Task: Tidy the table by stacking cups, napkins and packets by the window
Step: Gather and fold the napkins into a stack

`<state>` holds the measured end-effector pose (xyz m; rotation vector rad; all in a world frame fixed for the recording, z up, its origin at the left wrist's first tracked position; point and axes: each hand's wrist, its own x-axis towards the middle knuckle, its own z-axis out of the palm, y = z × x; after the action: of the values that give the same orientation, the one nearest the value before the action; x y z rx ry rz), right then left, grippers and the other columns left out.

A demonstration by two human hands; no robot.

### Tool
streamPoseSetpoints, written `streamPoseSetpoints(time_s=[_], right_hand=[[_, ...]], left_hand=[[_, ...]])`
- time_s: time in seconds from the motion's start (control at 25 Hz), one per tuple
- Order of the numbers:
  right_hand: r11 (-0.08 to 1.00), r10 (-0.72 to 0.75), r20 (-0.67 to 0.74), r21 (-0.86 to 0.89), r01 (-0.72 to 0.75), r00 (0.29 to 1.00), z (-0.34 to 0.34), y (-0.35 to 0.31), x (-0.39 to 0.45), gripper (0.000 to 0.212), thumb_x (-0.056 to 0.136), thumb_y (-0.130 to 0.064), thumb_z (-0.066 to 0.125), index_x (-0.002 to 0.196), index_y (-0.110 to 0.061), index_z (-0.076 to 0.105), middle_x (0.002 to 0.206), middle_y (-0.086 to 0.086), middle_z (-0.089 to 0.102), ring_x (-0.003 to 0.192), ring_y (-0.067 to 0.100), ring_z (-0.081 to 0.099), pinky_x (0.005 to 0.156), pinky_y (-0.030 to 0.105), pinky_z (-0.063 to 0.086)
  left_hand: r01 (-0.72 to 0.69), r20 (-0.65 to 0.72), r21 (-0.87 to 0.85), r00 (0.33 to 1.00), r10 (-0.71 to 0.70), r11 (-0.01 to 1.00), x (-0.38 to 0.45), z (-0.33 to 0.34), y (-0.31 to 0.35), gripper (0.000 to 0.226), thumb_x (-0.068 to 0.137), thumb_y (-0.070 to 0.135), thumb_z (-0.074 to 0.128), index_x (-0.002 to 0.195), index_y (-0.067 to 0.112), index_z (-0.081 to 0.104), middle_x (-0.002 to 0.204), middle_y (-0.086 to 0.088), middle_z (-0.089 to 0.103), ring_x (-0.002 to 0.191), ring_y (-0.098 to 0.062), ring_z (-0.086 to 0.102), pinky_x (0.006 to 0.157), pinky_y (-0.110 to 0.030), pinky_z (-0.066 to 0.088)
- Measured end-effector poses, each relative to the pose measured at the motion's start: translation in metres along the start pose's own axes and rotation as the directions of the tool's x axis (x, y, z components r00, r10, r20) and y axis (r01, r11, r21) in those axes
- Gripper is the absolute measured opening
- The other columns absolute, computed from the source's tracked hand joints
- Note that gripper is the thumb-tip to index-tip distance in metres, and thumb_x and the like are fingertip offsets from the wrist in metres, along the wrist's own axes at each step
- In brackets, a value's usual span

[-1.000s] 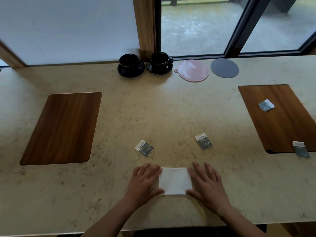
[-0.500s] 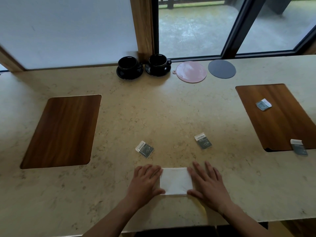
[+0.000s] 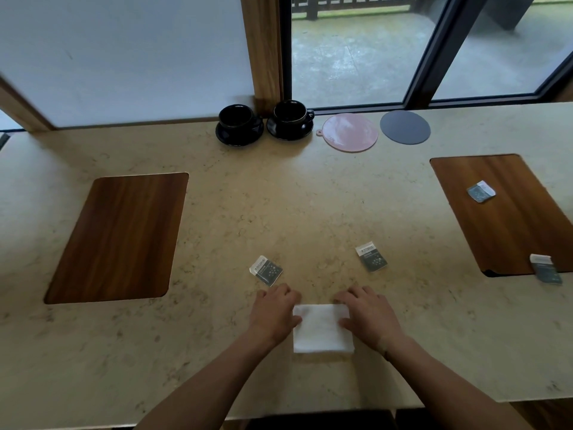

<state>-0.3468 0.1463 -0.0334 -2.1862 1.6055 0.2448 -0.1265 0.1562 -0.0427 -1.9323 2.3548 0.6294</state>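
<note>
Change since the earlier frames: both hands have drawn back toward the near edge and their fingers have curled; the folded napkin now shows more of its near part between them.

Left hand (image 3: pixel 274 311): on the left edge of the napkin (image 3: pixel 322 328), fingers bent at its far left corner; whether they pinch the paper cannot be told.
Right hand (image 3: pixel 369 315): on the right edge of the napkin, fingers bent likewise; grip cannot be told. The hands are apart, with the napkin between them.
Napkin: white, folded square, flat on the stone table (image 3: pixel 279 197), near centre.
Left packet (image 3: pixel 266 270): dark with a white end, just beyond the left hand.
Centre packet (image 3: pixel 371 256): same kind, beyond the right hand.
Far-right packet (image 3: pixel 481 191): on the right wooden inlay (image 3: pixel 511 218).
Near-right packet (image 3: pixel 545 269): at that inlay's near edge.
Left cup (image 3: pixel 237 117) and right cup (image 3: pixel 290 114): black, each on a saucer, side by side at the window.
Pink coaster (image 3: pixel 350 132), grey coaster (image 3: pixel 405 127): right of the cups.
Left wooden inlay (image 3: pixel 121 237): bare.
</note>
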Motion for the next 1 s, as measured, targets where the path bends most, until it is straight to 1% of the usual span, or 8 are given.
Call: streamPoseSetpoints(time_s=[0.2,0.36,0.44,0.6,0.72,0.84,0.92,1.0], right_hand=[[0.999,0.052,0.077,-0.005,-0.052,0.996,-0.006,-0.007,0.012,0.029,0.087,-0.023,0.056,0.115,-0.030,0.053,0.124,-0.005,0.052,0.113,0.019,0.045,0.091,0.035,0.041],[0.999,0.050,0.124,-0.005,-0.050,0.991,-0.010,-0.011,0.017,0.016,0.087,-0.021,0.054,0.102,-0.028,0.054,0.113,-0.003,0.054,0.106,0.019,0.046,0.088,0.036,0.044],[0.999,0.037,0.126,0.022,-0.041,0.991,-0.008,-0.011,0.014,0.016,0.087,-0.019,0.051,0.099,-0.029,0.049,0.110,-0.004,0.058,0.100,0.018,0.047,0.085,0.036,0.043],[0.998,0.004,0.073,0.061,-0.009,0.997,-0.006,-0.009,0.008,0.032,0.088,-0.022,0.054,0.119,-0.031,0.050,0.123,-0.007,0.054,0.111,0.019,0.047,0.092,0.036,0.042],[0.999,-0.033,0.059,0.023,0.031,0.998,-0.007,-0.007,0.004,0.025,0.089,-0.030,0.055,0.113,-0.031,0.056,0.125,-0.005,0.049,0.114,0.019,0.042,0.093,0.035,0.040],[0.994,-0.022,0.038,0.103,0.018,0.999,-0.009,-0.003,0.000,0.016,0.088,-0.033,0.055,0.103,-0.031,0.059,0.115,-0.008,0.056,0.103,0.014,0.046,0.087,0.031,0.043],[0.962,0.013,0.075,0.272,-0.033,0.997,-0.015,0.001,0.001,0.007,0.085,-0.032,0.059,0.093,-0.032,0.058,0.101,-0.010,0.062,0.091,0.011,0.053,0.082,0.031,0.050],[0.850,0.069,0.106,0.514,-0.114,0.992,-0.021,0.006,0.004,0.007,0.081,-0.030,0.065,0.084,-0.029,0.059,0.093,-0.005,0.064,0.085,0.014,0.059,0.078,0.037,0.054]], left_hand=[[0.076,0.062,-0.021,0.995,-0.074,0.997,0.012,-0.002,0.007,0.028,0.082,0.026,0.064,0.109,0.027,0.055,0.113,0.005,0.062,0.107,-0.018,0.051,0.095,-0.037,0.032],[0.080,0.157,0.034,0.984,-0.085,0.996,0.018,-0.009,0.013,0.023,0.083,0.022,0.061,0.106,0.022,0.060,0.114,-0.001,0.059,0.111,-0.023,0.047,0.094,-0.040,0.033],[0.076,0.177,0.023,0.981,-0.079,0.997,0.016,-0.008,0.014,0.021,0.084,0.024,0.061,0.104,0.022,0.062,0.115,-0.002,0.056,0.112,-0.023,0.045,0.093,-0.040,0.034],[0.016,0.086,0.019,0.996,-0.017,1.000,0.002,-0.001,0.014,0.015,0.085,0.029,0.055,0.098,0.022,0.056,0.108,0.002,0.054,0.105,-0.021,0.045,0.091,-0.036,0.034],[-0.020,0.032,0.009,0.999,0.019,1.000,-0.009,0.004,0.012,0.013,0.086,0.033,0.049,0.095,0.024,0.050,0.102,0.005,0.054,0.097,-0.017,0.044,0.088,-0.033,0.031],[-0.001,0.005,-0.132,1.000,0.002,0.991,-0.012,0.006,0.007,0.012,0.085,0.036,0.049,0.092,0.026,0.050,0.095,0.010,0.055,0.092,-0.013,0.045,0.089,-0.030,0.030],[0.033,0.017,-0.284,0.999,-0.030,0.958,-0.010,0.002,0.004,0.010,0.082,0.032,0.053,0.089,0.025,0.053,0.089,0.010,0.057,0.087,-0.014,0.050,0.087,-0.032,0.036],[0.090,0.042,-0.486,0.996,-0.080,0.869,-0.005,-0.003,0.002,0.006,0.081,0.024,0.057,0.085,0.024,0.052,0.084,0.005,0.061,0.080,-0.019,0.056,0.077,-0.037,0.046]])
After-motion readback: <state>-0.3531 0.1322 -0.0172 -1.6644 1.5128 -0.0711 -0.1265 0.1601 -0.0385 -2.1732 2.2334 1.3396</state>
